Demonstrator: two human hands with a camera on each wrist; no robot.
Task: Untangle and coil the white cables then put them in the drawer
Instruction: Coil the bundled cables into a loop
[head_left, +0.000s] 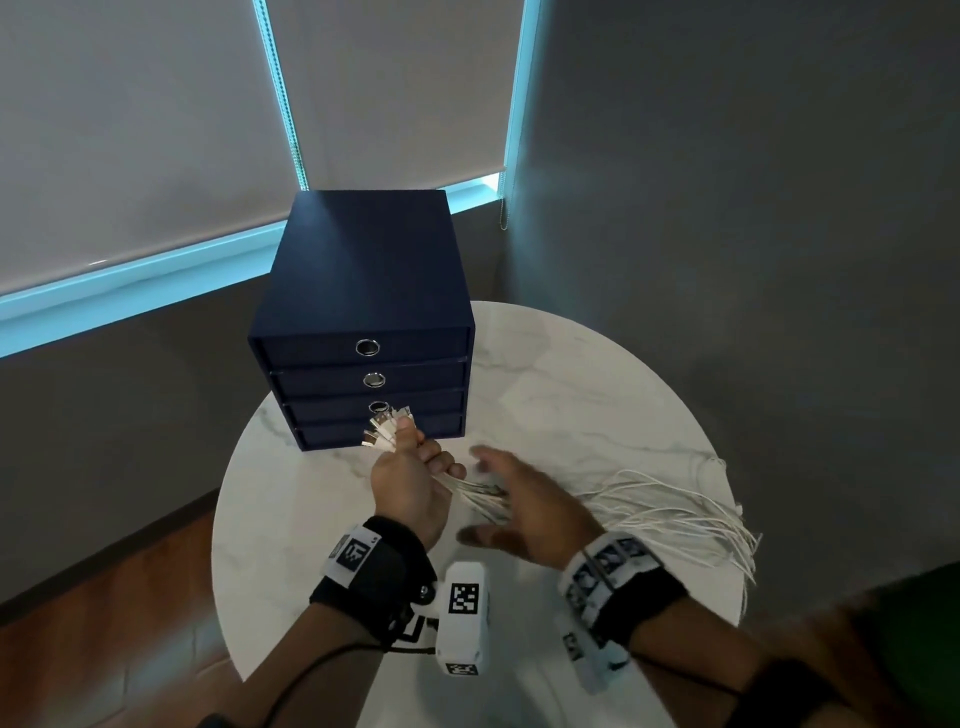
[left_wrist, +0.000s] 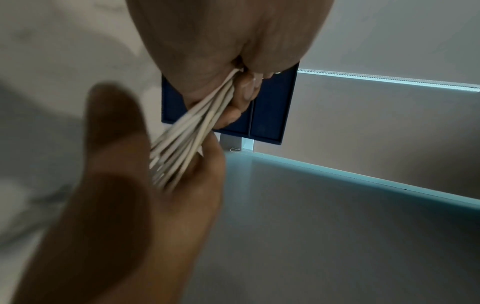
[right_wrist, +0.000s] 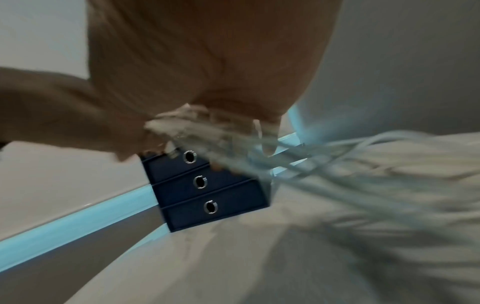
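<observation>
A bundle of several white cables lies across the round marble table and fans out over its right edge. My left hand grips the bundle in a fist, and the cables' connector ends stick out above it. The left wrist view shows its fingers curled round the strands. My right hand hovers just right of the fist with fingers spread, blurred, and the strands run under its palm. The navy drawer unit stands behind the hands with all its drawers shut.
The drawer unit has ring pulls on its fronts and sits at the table's back left. Wooden floor lies left of the table. Grey walls and window blinds stand behind. The right wrist view is motion-blurred.
</observation>
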